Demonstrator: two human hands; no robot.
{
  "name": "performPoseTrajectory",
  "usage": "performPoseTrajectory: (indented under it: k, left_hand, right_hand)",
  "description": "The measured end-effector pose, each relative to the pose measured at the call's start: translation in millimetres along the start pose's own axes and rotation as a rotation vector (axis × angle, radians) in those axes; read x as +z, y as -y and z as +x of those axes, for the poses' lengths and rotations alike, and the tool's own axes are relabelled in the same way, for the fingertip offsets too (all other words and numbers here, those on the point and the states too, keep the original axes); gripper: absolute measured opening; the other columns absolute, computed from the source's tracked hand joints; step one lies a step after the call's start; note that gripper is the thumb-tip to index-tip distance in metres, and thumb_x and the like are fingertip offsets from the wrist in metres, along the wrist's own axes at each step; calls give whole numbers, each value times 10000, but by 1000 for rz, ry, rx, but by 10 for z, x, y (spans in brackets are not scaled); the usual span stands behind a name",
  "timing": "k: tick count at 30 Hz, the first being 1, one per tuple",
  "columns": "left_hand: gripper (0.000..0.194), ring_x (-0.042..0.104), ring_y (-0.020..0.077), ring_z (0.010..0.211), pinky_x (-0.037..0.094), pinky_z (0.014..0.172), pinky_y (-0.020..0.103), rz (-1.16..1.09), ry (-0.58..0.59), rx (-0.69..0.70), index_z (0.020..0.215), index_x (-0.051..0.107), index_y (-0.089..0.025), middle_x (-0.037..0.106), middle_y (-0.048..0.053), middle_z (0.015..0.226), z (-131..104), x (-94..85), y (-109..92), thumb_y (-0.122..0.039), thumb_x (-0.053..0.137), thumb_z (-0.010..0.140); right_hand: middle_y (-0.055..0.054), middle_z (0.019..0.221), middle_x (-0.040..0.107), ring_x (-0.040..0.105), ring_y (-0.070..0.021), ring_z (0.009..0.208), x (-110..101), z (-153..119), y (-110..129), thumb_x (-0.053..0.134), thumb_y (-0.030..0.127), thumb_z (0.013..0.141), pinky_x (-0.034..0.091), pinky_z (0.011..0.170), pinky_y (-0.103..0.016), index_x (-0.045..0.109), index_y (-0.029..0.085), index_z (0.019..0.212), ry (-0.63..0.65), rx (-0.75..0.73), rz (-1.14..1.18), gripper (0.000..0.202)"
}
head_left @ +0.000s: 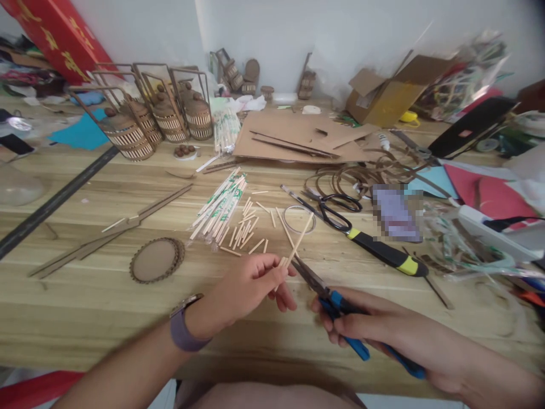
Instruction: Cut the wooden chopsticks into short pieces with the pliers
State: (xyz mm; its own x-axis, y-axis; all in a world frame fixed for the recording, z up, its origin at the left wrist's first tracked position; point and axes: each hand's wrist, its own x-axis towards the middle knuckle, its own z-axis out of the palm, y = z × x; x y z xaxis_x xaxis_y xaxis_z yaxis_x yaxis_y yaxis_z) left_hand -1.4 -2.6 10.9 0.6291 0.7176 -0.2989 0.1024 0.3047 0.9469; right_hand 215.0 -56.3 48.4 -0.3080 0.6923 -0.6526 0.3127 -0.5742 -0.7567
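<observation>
Wooden sticks (301, 237) pinched in the left hand (249, 284), pliers (326, 293) in the right hand (374, 321)
The left grip holds them between thumb and fingers above the surface (106, 324); the right grip is clenched around blue handles, the pliers' tips near the sticks. Short pieces (244, 232) lie beyond, beside wrapped chopsticks (221, 209), with scissors (336, 211) farther right.

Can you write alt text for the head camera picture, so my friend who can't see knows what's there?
Over a wooden table, the left hand pinches thin sticks and the right hand holds blue-handled pliers. Nearby lie short stick pieces, wrapped sticks and black-handled scissors; small lidded baskets stand at the back left.
</observation>
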Motion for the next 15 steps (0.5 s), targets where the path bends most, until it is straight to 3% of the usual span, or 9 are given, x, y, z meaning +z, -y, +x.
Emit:
performPoseTrajectory:
  k: [7, 15]
  left_hand:
    - [362, 608, 128, 577, 455, 608, 241, -19, 134, -10, 864, 546, -163, 674, 24, 636, 1, 14, 64, -520, 488, 892]
    - [364, 595, 111, 556, 438, 570, 216, -43, 174, -17, 800, 539, -164, 642, 5, 619, 0, 19, 82, -508, 480, 903]
  right_hand:
    - [-51, 925, 664, 614, -198, 807, 51, 66, 50, 595, 337, 697, 502, 730, -334, 644, 207, 882, 20, -18, -10, 231]
    - [-38, 903, 667, 623, -189, 824, 82, 104, 143, 577, 299, 681, 501, 726, -309, 638, 209, 941, 37, -38, -36, 282]
